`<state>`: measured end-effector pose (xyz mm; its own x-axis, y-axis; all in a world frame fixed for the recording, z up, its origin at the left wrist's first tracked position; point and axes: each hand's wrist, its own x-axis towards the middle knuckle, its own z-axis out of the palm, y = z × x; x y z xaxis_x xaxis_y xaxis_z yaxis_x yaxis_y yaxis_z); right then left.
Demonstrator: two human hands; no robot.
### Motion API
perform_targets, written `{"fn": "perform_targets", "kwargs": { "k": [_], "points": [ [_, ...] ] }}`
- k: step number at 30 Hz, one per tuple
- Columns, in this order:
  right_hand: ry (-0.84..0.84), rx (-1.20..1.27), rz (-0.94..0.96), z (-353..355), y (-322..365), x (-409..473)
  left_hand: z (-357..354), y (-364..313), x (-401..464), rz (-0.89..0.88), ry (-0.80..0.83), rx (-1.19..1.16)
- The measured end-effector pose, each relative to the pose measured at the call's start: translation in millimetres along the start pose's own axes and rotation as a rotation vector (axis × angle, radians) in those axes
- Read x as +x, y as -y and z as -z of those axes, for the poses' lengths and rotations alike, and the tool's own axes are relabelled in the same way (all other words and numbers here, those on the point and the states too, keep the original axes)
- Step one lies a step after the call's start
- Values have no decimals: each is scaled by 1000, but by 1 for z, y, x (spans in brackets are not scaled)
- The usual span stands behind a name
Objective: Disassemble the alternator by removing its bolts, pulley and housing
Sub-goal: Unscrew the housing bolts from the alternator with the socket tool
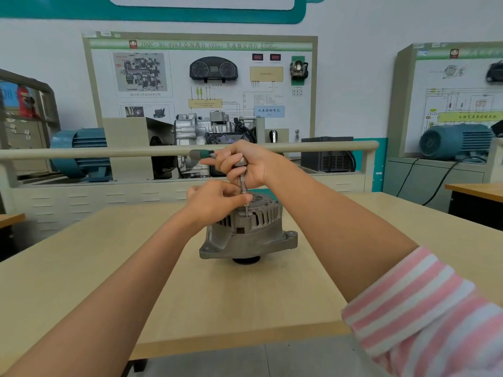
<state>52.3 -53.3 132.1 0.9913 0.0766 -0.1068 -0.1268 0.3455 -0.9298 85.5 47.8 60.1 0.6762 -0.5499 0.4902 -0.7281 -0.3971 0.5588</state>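
Observation:
A grey metal alternator (249,232) stands on the wooden table (109,268) with its dark pulley (246,260) underneath and its slotted housing facing up. My right hand (245,163) grips the head of a ratchet wrench (202,154) whose green and grey handle points left. From that head a thin steel extension (243,186) runs straight down to a bolt on the housing's near rim. My left hand (215,200) rests on top of the alternator and pinches the lower end of the extension. The bolt itself is hidden.
Behind the table runs a beige rail (81,153) in front of a training stand with a gearbox (206,131) and a blue motor (79,151). A second wooden table (476,190) stands at the right, another corner at the far left.

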Motion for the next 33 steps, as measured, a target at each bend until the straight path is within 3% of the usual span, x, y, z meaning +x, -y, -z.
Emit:
{"fn": "perform_targets", "kwargs": {
  "k": [4, 8, 10, 14, 20, 24, 27, 31, 33],
  "points": [
    [-114, 116, 113, 5, -3, -2, -10, -2, -4, 18, -149, -12],
    [-683, 180, 536, -6, -18, 5, -20, -6, -7, 15, -293, 94],
    [-864, 165, 681, -12, -22, 11, -28, -9, -12, -23, -384, 176],
    [-841, 113, 586, -19, -18, 11, -30, -6, -16, -100, -390, 238],
    [-259, -55, 130, -2, -2, 3, -26, -2, -10, -60, -283, 199],
    [-99, -7, 60, 2, -5, -3, -25, -5, -9, -6, -274, 145],
    [-257, 116, 181, 2, -6, -2, -27, -7, -10, 5, -286, 140],
    [-825, 235, 673, -13, -24, 2, -30, -12, -12, 22, -364, 198],
    [-884, 221, 716, -17, -25, 6, -30, -12, -12, 23, -385, 206]
  ]
}}
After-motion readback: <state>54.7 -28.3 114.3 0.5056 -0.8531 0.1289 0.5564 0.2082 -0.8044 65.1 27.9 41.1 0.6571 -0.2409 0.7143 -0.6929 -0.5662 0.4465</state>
